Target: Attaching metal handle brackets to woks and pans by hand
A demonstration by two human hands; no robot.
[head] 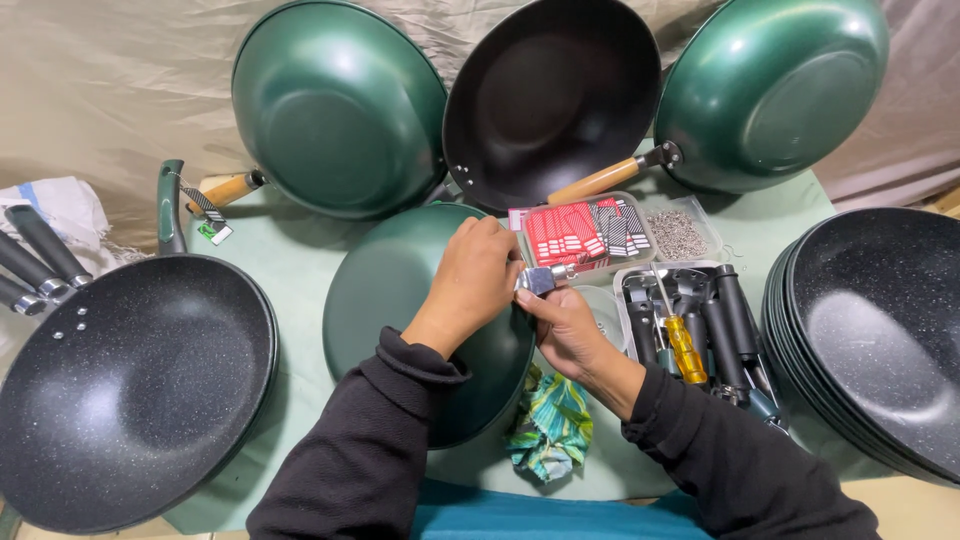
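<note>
Left hand (475,280) and right hand (565,325) pinch a small metal bracket (540,279) over an upturned green pan (400,300).

Just past your hands, a clear plastic tray (585,235) on the desk (300,260) holds a stack of small red-and-white labels with darker ones beside them. At your far left, a striped tag with a green end (208,215) hangs from a green pan handle (170,205).

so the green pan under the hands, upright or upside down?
Upside down: the green pan shows its domed green outside, no dark cooking surface. Both hands, left hand and right hand, work at its rim.
</note>
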